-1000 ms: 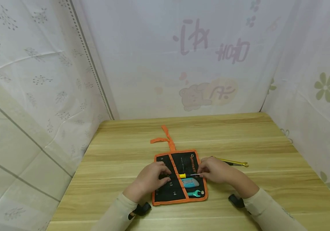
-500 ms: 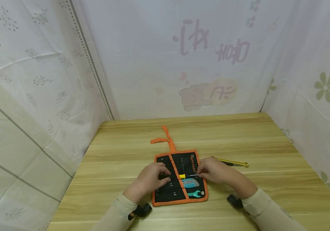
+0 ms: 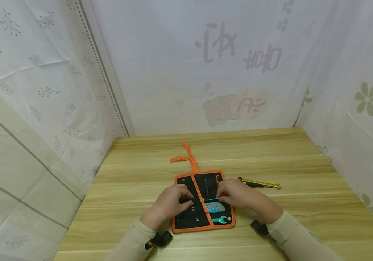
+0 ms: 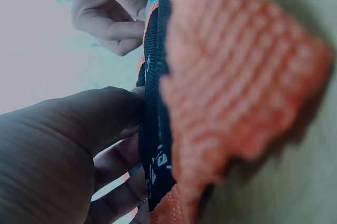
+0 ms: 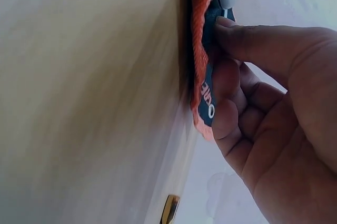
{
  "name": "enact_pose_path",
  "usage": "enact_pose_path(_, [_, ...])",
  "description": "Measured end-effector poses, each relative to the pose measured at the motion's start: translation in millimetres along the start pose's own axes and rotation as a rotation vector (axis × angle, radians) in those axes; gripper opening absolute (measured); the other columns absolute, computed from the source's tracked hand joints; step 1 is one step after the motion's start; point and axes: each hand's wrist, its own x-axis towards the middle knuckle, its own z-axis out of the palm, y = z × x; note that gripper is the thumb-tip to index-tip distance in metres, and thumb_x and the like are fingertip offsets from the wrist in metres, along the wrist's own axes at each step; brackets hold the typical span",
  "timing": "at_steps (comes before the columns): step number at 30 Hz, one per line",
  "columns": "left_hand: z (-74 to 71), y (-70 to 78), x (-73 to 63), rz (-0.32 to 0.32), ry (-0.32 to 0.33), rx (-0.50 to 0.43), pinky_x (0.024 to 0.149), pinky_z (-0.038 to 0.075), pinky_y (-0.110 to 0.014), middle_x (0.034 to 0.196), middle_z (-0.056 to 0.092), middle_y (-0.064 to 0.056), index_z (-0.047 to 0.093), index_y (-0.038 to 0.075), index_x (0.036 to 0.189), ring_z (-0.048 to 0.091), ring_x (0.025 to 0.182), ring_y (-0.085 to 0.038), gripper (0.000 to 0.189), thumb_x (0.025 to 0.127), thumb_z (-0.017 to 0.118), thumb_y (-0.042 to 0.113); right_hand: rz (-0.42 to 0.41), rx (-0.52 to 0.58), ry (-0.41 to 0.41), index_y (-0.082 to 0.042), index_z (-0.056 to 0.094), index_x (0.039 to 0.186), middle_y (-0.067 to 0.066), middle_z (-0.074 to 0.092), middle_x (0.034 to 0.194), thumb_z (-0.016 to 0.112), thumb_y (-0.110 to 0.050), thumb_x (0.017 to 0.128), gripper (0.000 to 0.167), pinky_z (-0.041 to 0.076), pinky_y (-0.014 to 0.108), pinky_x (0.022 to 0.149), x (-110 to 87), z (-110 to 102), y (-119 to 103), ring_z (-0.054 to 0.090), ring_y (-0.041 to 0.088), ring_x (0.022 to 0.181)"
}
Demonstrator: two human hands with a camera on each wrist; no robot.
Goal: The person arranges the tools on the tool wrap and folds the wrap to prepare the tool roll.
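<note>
A black tool pouch with orange trim [image 3: 186, 225] lies flat on the wooden table. My left hand [image 3: 169, 202] is on its numbered pockets, thumb and fingertips around the pocket just above the number 13. My right hand [image 3: 236, 194] pinches the thin metal shaft of a screwdriver [image 3: 210, 200]. Its black-and-yellow handle end sits mostly inside that pocket. A teal utility knife [image 3: 215, 207] and a green wrench [image 3: 220, 219] stick out of the pockets below it. In the right wrist view, the thumb and fingers [image 5: 234, 34] close at the shaft, near the grey end of the knife.
A gold ratchet wrench [image 3: 261, 182] and a black-handled tool [image 3: 255, 185] lie together right of the pouch. Orange tie straps [image 3: 189, 158] stretch from the pouch's far edge. Printed cloth [image 3: 160, 72] hangs around the table [image 3: 134, 174].
The right hand has moved left, pushing the screwdriver deeper, so less yellow handle shows. The gold wrench's ring end is uncovered. The left hand stays in place.
</note>
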Motion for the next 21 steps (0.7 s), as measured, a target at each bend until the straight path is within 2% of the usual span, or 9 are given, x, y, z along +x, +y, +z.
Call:
enact_pose_path(6, [0.2, 0.1, 0.2, 0.001, 0.001, 0.003, 0.070, 0.051, -0.024, 0.090, 0.064, 0.010, 0.082, 0.019, 0.103, 0.058, 0.079, -0.004, 0.013, 0.092, 0.084, 0.026, -0.023, -0.001, -0.014, -0.023, 0.080, 0.088, -0.018, 0.058, 0.083, 0.080, -0.011, 0.094, 0.014, 0.051, 0.022, 0.067, 4.9, 1, -5, 0.055, 0.000, 0.072])
enact_pose_path(15, [1.2, -0.9, 1.1, 0.007, -0.004, 0.000, 0.070, 0.051, -0.023, 0.090, 0.064, 0.011, 0.082, 0.020, 0.102, 0.058, 0.078, -0.004, 0.012, 0.093, 0.084, 0.026, -0.019, -0.132, 0.003, -0.029, 0.079, 0.083, -0.023, 0.058, 0.081, 0.081, -0.017, 0.092, 0.015, 0.047, 0.024, 0.063, 10.2, 2, -10, 0.052, -0.001, 0.068])
enact_pose_path(21, [1.8, -0.8, 1.3, 0.008, 0.000, 0.000, 0.071, 0.051, -0.024, 0.090, 0.064, 0.012, 0.081, 0.021, 0.101, 0.057, 0.079, -0.004, 0.011, 0.092, 0.084, 0.026, -0.049, -0.173, 0.006, -0.029, 0.076, 0.080, -0.023, 0.056, 0.080, 0.081, -0.021, 0.093, 0.016, 0.046, 0.023, 0.061, 13.2, 1, -15, 0.050, 0.000, 0.066])
